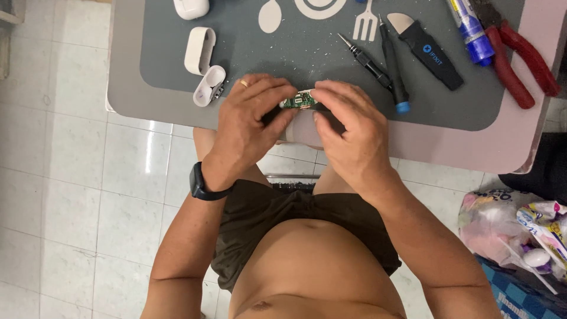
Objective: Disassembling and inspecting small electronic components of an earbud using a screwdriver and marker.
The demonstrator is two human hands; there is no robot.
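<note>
Both hands grasp one small green circuit board (298, 100): left hand (251, 127) at 9 o'clock, right hand (348, 133) at 3 o'clock, above the bench (449, 142) edge. Better to pinch only the edges, gently, without bending.

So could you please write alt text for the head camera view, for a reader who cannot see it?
Seen from above, the left hand and right hand together pinch a small green circuit board at the near edge of a grey work mat. On the mat lie white earbud case parts, two screwdrivers, a black pry tool and red-handled pliers.
</note>
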